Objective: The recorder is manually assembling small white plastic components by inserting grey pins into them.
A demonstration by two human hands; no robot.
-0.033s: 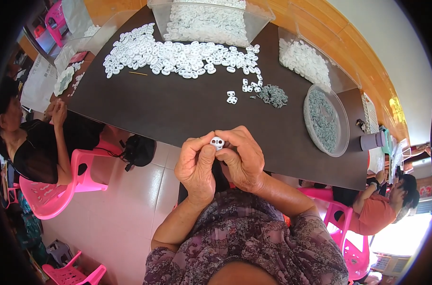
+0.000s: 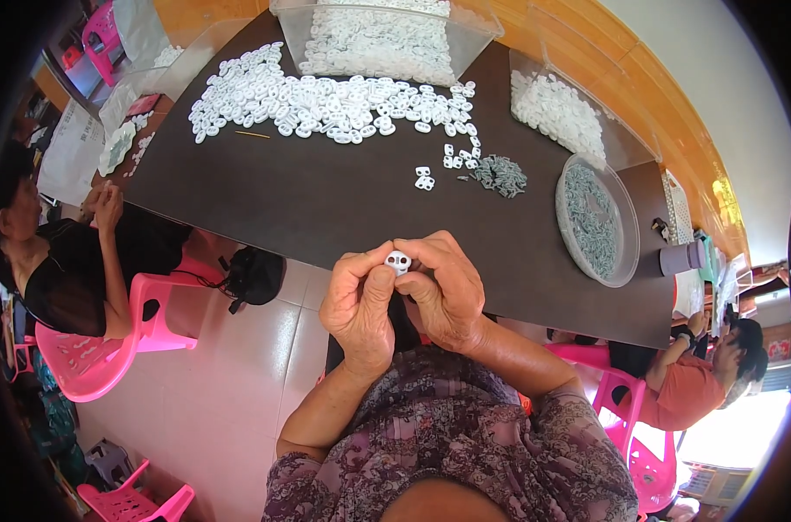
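Note:
A small white plastic piece with two dark holes (image 2: 398,261) is pinched between my two hands, just off the table's near edge. My left hand (image 2: 363,304) grips its left side with thumb and forefinger. From the other side, the thumb and forefinger of my right hand (image 2: 443,291) close on the same piece. Beyond them on the dark table (image 2: 326,191) lie a few similar white pieces (image 2: 425,181) and a little heap of grey pins (image 2: 501,177). Farther back spreads a broad pile of white oval two-holed pieces (image 2: 326,104).
A clear bin (image 2: 378,43) of white pieces stands at the back, with another clear bin (image 2: 556,113) to its right. Grey pins fill a round tray (image 2: 597,226). Beside it is a grey cup (image 2: 680,258). People sit left and right on pink chairs (image 2: 139,335).

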